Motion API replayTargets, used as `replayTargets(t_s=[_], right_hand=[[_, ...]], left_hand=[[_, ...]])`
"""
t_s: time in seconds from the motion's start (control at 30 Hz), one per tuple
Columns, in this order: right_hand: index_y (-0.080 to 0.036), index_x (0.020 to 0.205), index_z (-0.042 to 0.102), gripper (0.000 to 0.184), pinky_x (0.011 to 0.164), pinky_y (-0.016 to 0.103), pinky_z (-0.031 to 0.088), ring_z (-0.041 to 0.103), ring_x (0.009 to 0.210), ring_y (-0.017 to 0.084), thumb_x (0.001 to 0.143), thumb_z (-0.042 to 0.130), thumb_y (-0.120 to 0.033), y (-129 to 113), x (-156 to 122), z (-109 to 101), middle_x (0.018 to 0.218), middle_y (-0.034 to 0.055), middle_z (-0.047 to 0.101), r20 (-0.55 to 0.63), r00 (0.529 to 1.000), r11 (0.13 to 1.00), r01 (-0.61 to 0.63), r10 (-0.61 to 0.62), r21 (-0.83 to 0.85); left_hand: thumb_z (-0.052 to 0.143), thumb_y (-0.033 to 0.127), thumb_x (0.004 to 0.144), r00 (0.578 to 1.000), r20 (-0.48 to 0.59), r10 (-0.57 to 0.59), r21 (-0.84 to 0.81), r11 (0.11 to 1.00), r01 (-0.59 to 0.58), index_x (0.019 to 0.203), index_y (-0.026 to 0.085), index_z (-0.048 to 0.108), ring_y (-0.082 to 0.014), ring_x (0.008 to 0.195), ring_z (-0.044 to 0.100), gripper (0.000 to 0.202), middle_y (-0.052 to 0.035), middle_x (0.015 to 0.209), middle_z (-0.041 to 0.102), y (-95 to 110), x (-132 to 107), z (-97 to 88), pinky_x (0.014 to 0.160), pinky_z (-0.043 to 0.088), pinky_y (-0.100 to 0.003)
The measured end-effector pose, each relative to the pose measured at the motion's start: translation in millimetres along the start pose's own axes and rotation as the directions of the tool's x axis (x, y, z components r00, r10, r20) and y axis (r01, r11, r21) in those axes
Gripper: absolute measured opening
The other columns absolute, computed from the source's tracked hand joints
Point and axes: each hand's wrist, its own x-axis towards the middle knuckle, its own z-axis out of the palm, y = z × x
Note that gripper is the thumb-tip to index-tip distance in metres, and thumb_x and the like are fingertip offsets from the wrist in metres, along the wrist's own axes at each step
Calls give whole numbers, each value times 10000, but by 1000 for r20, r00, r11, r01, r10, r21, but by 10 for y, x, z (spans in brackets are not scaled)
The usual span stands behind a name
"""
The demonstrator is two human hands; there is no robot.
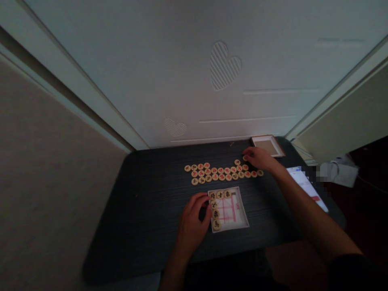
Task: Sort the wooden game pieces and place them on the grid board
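My left hand [194,220] is curled at the left wall of a shallow white box [244,216], thumb and fingertips close together on its edge. Inside the box, several round wooden Chinese chess pieces [216,214] line the left side and the top, over a paper with red lines. Farther off to the right, my right hand [257,157] pinches a Chinese chess piece [245,158] at the table surface. Just left of that piece lies another Chinese chess piece [237,162]. Rows of pieces with red and black characters [221,177] lie flat between the hands.
A brown-edged open box lid [279,149] lies at the back right of the dark table [145,210]. A lit phone [312,194] rests at the right edge, under my right forearm's side. A white panel with embossed hearts [224,66] rises behind the table.
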Motion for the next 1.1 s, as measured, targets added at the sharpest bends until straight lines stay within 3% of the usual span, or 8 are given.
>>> replayTargets(t_s=[0.1,0.43,0.57,0.67,0.77,0.93,1.1], right_hand=[[-174,1090,740,228,813,317,537,716,895,227,901,671,-280,-8,-11,10,1007,98,768,3,1000,1000,16,-16,-14],[-143,1043,756,224,850,322,518,703,893,236,848,660,-200,-110,-23,-55,956,111,761,-93,995,998,38,-43,-57],[-155,1092,739,266,783,320,540,680,769,193,864,657,-263,-237,-159,-154,897,81,730,-183,979,991,108,-91,81],[-177,1080,731,259,721,307,553,664,744,171,883,646,-323,-368,-421,-205,933,72,700,-229,960,914,232,-160,333],[-219,1067,713,255,715,301,551,645,793,171,896,646,-396,-507,-780,-195,1007,66,679,-233,961,791,255,-147,556],[-228,913,676,220,705,291,534,628,797,169,867,700,-442,-633,-1272,9,972,42,664,-193,980,572,185,-48,799],[-225,993,697,266,644,281,539,636,688,152,882,697,-467,-645,-1522,340,866,20,681,-91,990,506,25,105,862]], left_hand=[[542,235,975,1000,-2,5,4,1000,-5,1186,258,624,-216,1128,651,227,-66,1256,628,0,0,-1,1000,542,-411],[543,243,975,1000,-1,6,19,1000,-6,1170,255,636,-214,1133,650,216,-64,1258,633,5,3,-4,1000,543,-408],[552,247,971,1000,1,0,14,1000,0,1166,255,641,-216,1098,669,215,-65,1248,639,14,8,-11,993,551,-421],[558,237,966,1000,-2,13,13,1000,-13,1168,256,645,-219,1088,673,220,-67,1245,644,9,11,-12,989,554,-426],[563,231,959,1000,-11,21,11,1000,-21,1169,256,646,-223,1091,672,227,-70,1242,649,2,11,-6,984,558,-421],[548,238,970,1000,-9,22,8,1000,-22,1171,264,645,-227,1147,645,225,-66,1265,632,-7,8,1,1011,539,-414],[542,258,974,1000,2,-16,22,1000,16,1187,269,635,-213,1076,664,233,-64,1279,615,8,18,-7,967,549,-401]])
